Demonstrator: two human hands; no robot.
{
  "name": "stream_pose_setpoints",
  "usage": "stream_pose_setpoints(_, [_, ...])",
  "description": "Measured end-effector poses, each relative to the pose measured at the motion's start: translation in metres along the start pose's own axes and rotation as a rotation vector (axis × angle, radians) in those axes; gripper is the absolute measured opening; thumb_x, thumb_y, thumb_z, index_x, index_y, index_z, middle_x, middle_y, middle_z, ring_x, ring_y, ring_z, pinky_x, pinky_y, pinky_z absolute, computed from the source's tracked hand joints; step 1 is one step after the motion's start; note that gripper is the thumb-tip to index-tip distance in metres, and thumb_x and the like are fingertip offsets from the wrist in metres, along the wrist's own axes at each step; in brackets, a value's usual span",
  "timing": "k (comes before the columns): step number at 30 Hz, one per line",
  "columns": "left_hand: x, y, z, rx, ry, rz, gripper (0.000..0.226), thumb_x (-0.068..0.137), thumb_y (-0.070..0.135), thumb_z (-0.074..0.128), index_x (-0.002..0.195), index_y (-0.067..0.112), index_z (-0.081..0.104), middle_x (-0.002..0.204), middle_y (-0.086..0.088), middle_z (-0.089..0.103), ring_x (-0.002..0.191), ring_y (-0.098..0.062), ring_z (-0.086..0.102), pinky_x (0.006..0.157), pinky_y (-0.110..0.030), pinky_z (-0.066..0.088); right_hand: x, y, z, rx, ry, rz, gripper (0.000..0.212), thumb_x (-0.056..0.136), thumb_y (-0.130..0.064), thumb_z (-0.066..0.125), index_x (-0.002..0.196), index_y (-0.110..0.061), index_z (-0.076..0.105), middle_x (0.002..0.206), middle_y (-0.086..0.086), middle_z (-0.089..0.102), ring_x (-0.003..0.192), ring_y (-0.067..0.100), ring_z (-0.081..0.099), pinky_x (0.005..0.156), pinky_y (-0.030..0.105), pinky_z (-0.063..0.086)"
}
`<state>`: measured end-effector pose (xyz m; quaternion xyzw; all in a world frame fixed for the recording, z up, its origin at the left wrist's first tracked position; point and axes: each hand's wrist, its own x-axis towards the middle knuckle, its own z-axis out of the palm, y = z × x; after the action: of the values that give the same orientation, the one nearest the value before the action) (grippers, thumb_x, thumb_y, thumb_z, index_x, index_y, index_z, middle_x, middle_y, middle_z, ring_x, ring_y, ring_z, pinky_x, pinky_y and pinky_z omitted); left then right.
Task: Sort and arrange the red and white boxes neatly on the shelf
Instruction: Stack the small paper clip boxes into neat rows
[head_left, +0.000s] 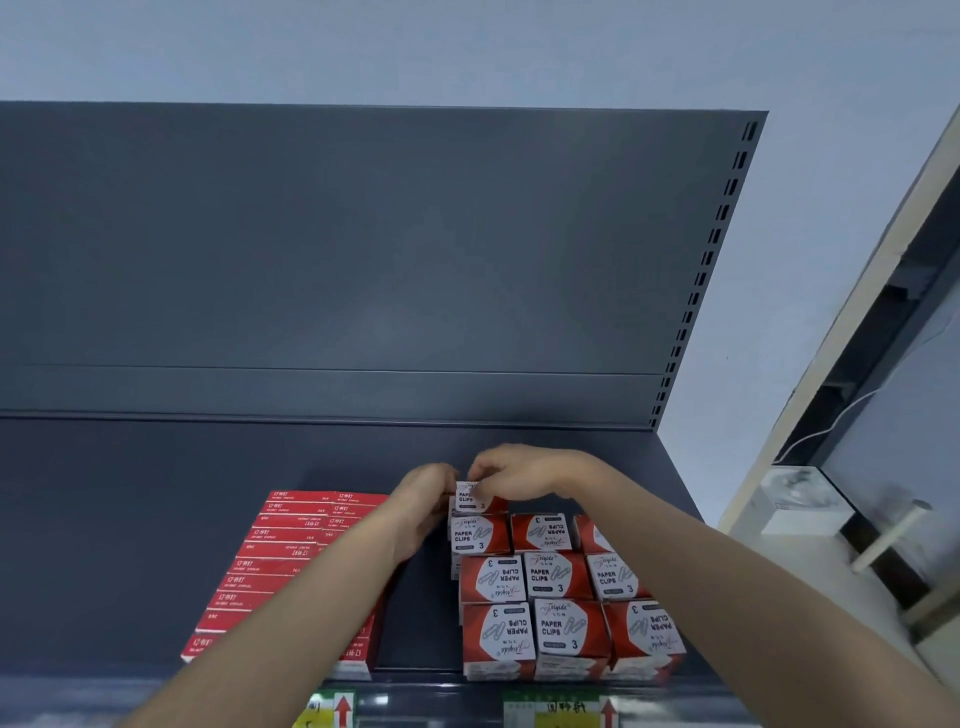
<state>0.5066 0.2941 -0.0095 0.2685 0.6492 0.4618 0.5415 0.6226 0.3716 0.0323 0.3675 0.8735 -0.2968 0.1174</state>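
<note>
now, in the head view, both hands meet at the back left corner of a block of red and white paper clip boxes (561, 597) on the dark shelf (156, 519). the right hand (514, 475) pinches the top edge of one small box (470, 497), and the left hand (423, 499) curls against its left side. that box sits on another, label up, lettering upright to the viewer; its long axis is unclear. flat red staple boxes (291, 561) lie stacked to the left, apart from the block.

Even, soft indoor light – no glare; wide-angle bending at edges; right side and bottom corners blurred.
</note>
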Motion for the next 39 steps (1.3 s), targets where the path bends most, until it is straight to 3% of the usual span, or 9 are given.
stream_pose_setpoints(5, [-0.01,-0.019,0.008,-0.155,0.119,0.0,0.034,0.088,0.041,0.045,0.109,0.016,0.058,0.109,-0.001,0.064,0.1,-0.016,0.057,0.096,-0.032,0.037,-0.041,0.045,0.0,0.379,0.319,0.02,0.038,0.098,-0.037,0.04,0.134,-0.024,0.046,0.14,-0.006,0.045,0.123,0.01,0.043,0.1,0.026,0.033])
stream_pose_setpoints(7, [-0.017,-0.033,0.01,-0.23,0.123,0.009,0.034,0.091,0.051,0.04,0.103,0.025,0.058,0.099,0.006,0.065,0.092,-0.01,0.057,0.1,-0.029,0.03,-0.065,0.076,0.019,0.668,0.528,0.116,0.04,0.097,-0.044,0.04,0.134,-0.03,0.045,0.14,-0.009,0.044,0.122,0.008,0.041,0.096,0.026,0.031])
stream_pose_setpoints(10, [-0.015,-0.053,0.014,-0.27,0.145,-0.006,0.067,0.068,0.077,0.049,0.112,0.028,0.062,0.104,-0.003,0.072,0.099,-0.023,0.066,0.106,-0.043,0.036,-0.088,0.105,0.059,0.971,0.731,0.241,0.046,0.095,-0.046,0.039,0.136,-0.026,0.041,0.147,-0.003,0.04,0.134,0.017,0.037,0.106,0.033,0.029])
stream_pose_setpoints(13, [-0.015,-0.059,0.017,-0.265,0.131,0.015,0.083,0.066,0.082,0.045,0.123,0.024,0.058,0.116,-0.009,0.068,0.105,-0.029,0.065,0.101,-0.048,0.043,-0.099,0.097,0.087,1.3,0.62,0.24,0.042,0.093,-0.048,0.043,0.126,-0.024,0.05,0.125,0.008,0.062,0.113,0.026,0.061,0.095,0.04,0.048])
stream_pose_setpoints(17, [-0.025,-0.048,0.027,-0.261,-0.006,0.03,0.066,0.09,0.065,0.03,0.097,0.013,0.071,0.094,-0.017,0.073,0.09,-0.035,0.069,0.085,-0.043,0.052,-0.103,0.076,0.094,1.452,0.505,0.291,0.045,0.092,-0.054,0.041,0.103,-0.017,0.065,0.087,0.01,0.076,0.075,0.027,0.073,0.066,0.034,0.059])
stream_pose_setpoints(23, [-0.023,-0.048,0.043,-0.236,-0.067,0.087,0.051,0.093,0.055,0.033,0.091,0.015,0.065,0.075,-0.009,0.074,0.065,-0.023,0.07,0.059,-0.031,0.058,-0.101,0.08,0.099,1.491,0.528,0.266,0.041,0.094,-0.052,0.039,0.099,-0.02,0.064,0.079,0.002,0.076,0.068,0.02,0.074,0.054,0.027,0.058])
stream_pose_setpoints(29, [-0.022,-0.046,0.043,-0.247,-0.114,0.097,0.051,0.093,0.055,0.033,0.085,0.015,0.063,0.07,-0.006,0.072,0.06,-0.021,0.07,0.053,-0.026,0.057,-0.1,0.078,0.103,1.462,0.59,0.298,0.045,0.093,-0.055,0.038,0.124,-0.026,0.053,0.102,0.003,0.072,0.081,0.021,0.073,0.066,0.032,0.06])
stream_pose_setpoints(35, [-0.053,-0.04,0.042,-0.365,-0.104,0.168,0.04,0.1,0.037,0.025,0.12,0.013,0.051,0.084,0.015,0.06,0.049,0.01,0.06,0.04,-0.007,0.044,-0.107,0.086,0.101,1.538,0.572,0.281,0.043,0.093,-0.057,0.034,0.106,-0.025,0.06,0.086,-0.003,0.076,0.077,0.02,0.074,0.057,0.028,0.058])
stream_pose_setpoints(39, [-0.047,-0.054,0.044,-0.353,-0.128,0.1,0.042,0.097,0.05,0.02,0.082,0.032,0.055,0.056,0.013,0.069,0.049,-0.003,0.066,0.041,-0.018,0.052,-0.104,0.08,0.105,1.511,0.568,0.312,0.045,0.093,-0.055,0.037,0.111,-0.021,0.06,0.09,0.003,0.076,0.074,0.021,0.074,0.057,0.029,0.059])
